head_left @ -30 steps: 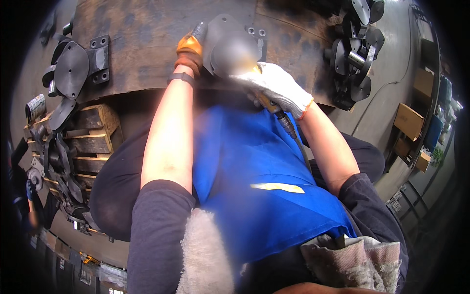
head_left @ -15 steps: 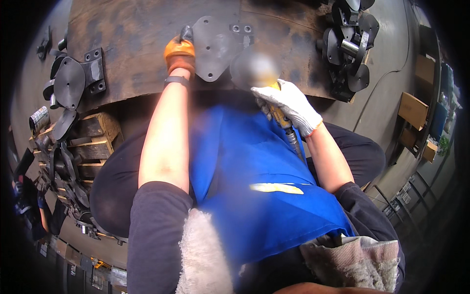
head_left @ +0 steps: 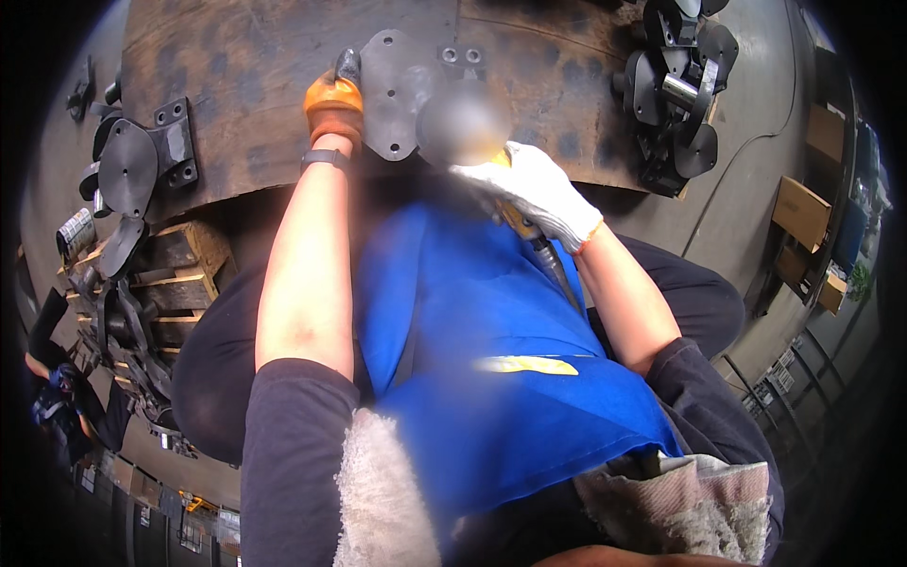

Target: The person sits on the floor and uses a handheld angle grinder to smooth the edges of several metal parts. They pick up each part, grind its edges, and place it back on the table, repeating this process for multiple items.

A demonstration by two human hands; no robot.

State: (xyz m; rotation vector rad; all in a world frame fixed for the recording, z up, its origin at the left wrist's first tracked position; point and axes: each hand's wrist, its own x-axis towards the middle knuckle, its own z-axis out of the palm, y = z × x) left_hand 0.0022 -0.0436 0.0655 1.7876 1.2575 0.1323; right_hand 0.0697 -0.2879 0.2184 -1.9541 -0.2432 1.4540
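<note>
A dark flat metal plate (head_left: 402, 90) with bolt holes lies on a rusty steel worktable (head_left: 246, 66). My left hand (head_left: 333, 104), in an orange glove, rests on the plate's left edge and holds it down. My right hand (head_left: 534, 189), in a white glove, grips a yellow-bodied power grinder (head_left: 518, 222) whose hose runs back under my forearm. The tool's head (head_left: 463, 123) is blurred and sits over the plate's right side.
Dark metal brackets (head_left: 142, 165) lie at the table's left end, and more stand piled at the right end (head_left: 680, 85). Wooden pallets (head_left: 175, 269) with parts sit at the left. Cardboard boxes (head_left: 803, 213) stand on the floor at right. Another person (head_left: 57, 397) crouches at far left.
My view has shifted, so the table and plate sit lower and larger in frame. My right hand with the grinder has moved up onto the plate. My left hand stays on the plate's edge.
</note>
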